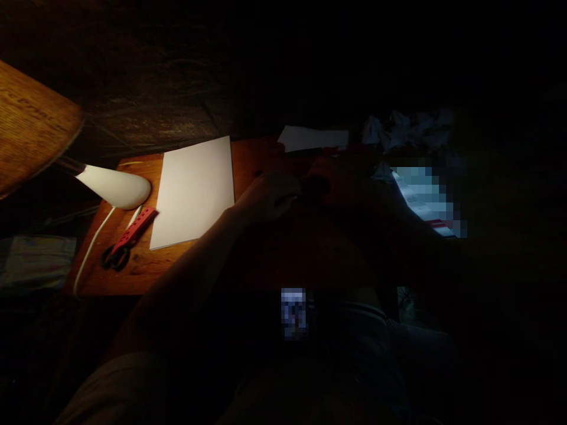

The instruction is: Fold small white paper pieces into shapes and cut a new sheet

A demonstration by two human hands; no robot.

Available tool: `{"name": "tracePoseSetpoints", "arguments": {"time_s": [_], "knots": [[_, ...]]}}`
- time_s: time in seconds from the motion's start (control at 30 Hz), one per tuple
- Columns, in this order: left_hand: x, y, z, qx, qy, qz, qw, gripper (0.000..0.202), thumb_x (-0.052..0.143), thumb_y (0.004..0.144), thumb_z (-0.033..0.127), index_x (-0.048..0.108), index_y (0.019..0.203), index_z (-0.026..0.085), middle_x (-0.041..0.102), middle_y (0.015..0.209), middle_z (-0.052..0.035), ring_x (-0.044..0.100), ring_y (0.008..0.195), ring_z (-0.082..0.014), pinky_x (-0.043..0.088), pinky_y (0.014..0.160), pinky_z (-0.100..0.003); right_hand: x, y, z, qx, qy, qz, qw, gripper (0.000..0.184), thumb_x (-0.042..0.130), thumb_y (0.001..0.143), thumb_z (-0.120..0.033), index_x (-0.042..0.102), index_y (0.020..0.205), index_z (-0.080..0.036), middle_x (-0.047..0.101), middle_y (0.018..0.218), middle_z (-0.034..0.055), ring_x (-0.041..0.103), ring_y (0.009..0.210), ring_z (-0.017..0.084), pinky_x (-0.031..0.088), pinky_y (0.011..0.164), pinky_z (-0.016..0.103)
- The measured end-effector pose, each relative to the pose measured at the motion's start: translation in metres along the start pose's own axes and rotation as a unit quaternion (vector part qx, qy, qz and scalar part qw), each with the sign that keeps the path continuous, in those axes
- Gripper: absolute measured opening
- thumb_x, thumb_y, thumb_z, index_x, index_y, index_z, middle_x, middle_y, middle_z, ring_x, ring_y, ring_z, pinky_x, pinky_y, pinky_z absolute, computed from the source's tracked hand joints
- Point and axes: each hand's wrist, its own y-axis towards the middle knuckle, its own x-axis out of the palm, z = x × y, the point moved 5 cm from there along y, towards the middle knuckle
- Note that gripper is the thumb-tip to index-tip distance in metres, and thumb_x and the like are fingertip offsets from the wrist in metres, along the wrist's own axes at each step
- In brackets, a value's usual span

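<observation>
The scene is very dark. My left hand (271, 198) reaches over a small wooden table (146, 268), its fingers curled in toward a dark reddish sheet (310, 236) that lies in shadow. My right hand (330, 180) is dimly visible beside it, meeting the left at the sheet's far edge. Its fingers are too dark to read. A stack of white paper (195, 190) lies just left of my left hand.
A white lamp (116, 186) with a white cord stands at the table's left. Red-handled scissors (128, 237) lie beside it. More white paper (312, 139) and crumpled paper (398, 133) sit at the back. A printed sheet (425, 200) lies at right.
</observation>
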Motion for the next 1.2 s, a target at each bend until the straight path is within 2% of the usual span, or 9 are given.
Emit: {"name": "tracePoseSetpoints", "arguments": {"time_s": [0.13,0.3,0.4,0.53,0.8,0.97,1.2], "knots": [[-0.001,0.001,0.002,-0.004,-0.015,0.007,1.000,0.023,0.060,0.105,0.024,0.080,0.116,0.022,0.084,0.123,-0.0101,0.078,0.124,-0.0297,0.058,0.114,-0.052,-0.003,-0.003,-0.003,-0.010,-0.022,-0.004,1.000,0.040,0.075,0.089,-0.031,0.082,0.126,-0.016,0.074,0.132,0.0188,0.068,0.119,0.036,0.052,0.102,0.048],[-0.003,-0.001,0.003,-0.019,-0.069,0.022,0.997,0.022,0.058,0.104,0.020,0.078,0.112,0.019,0.083,0.119,-0.0104,0.080,0.115,-0.0269,0.063,0.100,-0.043,-0.003,-0.003,-0.001,-0.017,-0.006,0.013,1.000,0.035,0.075,0.087,-0.027,0.082,0.121,-0.020,0.077,0.127,0.0143,0.069,0.114,0.033,0.052,0.100,0.045],[-0.003,-0.001,0.001,-0.028,-0.077,0.026,0.996,0.018,0.061,0.103,0.024,0.077,0.107,0.019,0.083,0.114,-0.0098,0.081,0.109,-0.0260,0.063,0.098,-0.041,-0.003,-0.004,-0.001,-0.010,-0.011,0.013,1.000,0.035,0.077,0.087,-0.028,0.081,0.120,-0.020,0.078,0.125,0.0150,0.070,0.111,0.033,0.050,0.098,0.045],[-0.001,-0.001,-0.005,-0.049,-0.069,0.026,0.996,0.016,0.066,0.102,0.027,0.076,0.112,0.020,0.083,0.113,-0.0091,0.080,0.105,-0.0240,0.063,0.093,-0.037,-0.001,-0.003,0.001,-0.014,-0.010,-0.004,1.000,0.036,0.077,0.087,-0.029,0.081,0.122,-0.019,0.077,0.125,0.0154,0.069,0.113,0.035,0.050,0.100,0.046],[-0.001,-0.002,-0.008,-0.027,-0.077,0.045,0.996,0.012,0.066,0.102,0.023,0.078,0.103,0.021,0.084,0.110,-0.0065,0.081,0.104,-0.0208,0.064,0.094,-0.035,-0.002,-0.001,0.006,-0.028,0.005,-0.020,0.999,0.029,0.073,0.094,-0.025,0.083,0.121,-0.021,0.076,0.128,0.0133,0.068,0.115,0.031,0.051,0.099,0.045],[-0.004,-0.001,-0.004,-0.013,-0.089,0.049,0.995,0.019,0.063,0.102,0.018,0.082,0.107,0.021,0.085,0.113,-0.0074,0.082,0.107,-0.0215,0.065,0.097,-0.036,-0.005,-0.002,0.006,-0.004,-0.008,-0.035,0.999,0.028,0.076,0.096,-0.028,0.086,0.122,-0.024,0.075,0.130,0.0118,0.068,0.113,0.031,0.050,0.098,0.044],[-0.004,-0.001,-0.002,0.012,-0.103,0.047,0.994,0.024,0.061,0.102,0.014,0.083,0.109,0.021,0.084,0.118,-0.0087,0.081,0.116,-0.0229,0.066,0.102,-0.038,-0.008,-0.003,0.008,0.038,-0.011,0.001,0.999,0.032,0.082,0.094,-0.036,0.085,0.124,-0.024,0.080,0.127,0.0123,0.070,0.115,0.034,0.051,0.102,0.046]]}}
